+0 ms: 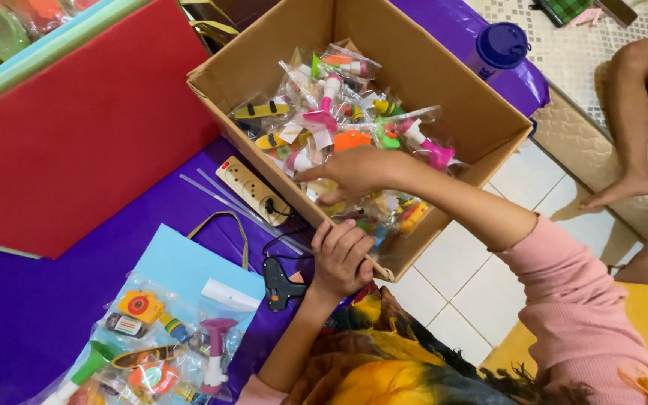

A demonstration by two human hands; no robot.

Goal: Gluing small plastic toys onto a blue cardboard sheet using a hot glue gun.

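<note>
- Open brown cardboard box [444, 82] sits on the purple plastic sheet [16, 315], one corner overhanging the white tiled floor [459, 277]; it is filled with clear plastic packets of small colourful toys [339, 112].
- Right hand [354, 171] reaches into the box from the right, palm down over the packets; fingers [310, 174] extended and touching the top of the pile, not seen closed around any packet.
- Left hand [339, 259] rests on the near rim of the box, fingers curled over the cardboard edge and gripping it.
- Black glue gun [279, 281] lies on the sheet just beside the left hand.
- Cream power strip [253, 189] lies against the box's left side, a black plug in it; two clear glue sticks [211, 191] lie alongside.
- Pale blue paper bag [189, 262] near the left forearm carries further clear toy packets [151, 345].
- Red padded panel [76, 127] stands at the left, behind the sheet.
- Purple-lidded bottle [498, 46] stands beyond the box's far right wall.
- Another person's bare legs [631, 105] rest on the floor at far right.
</note>
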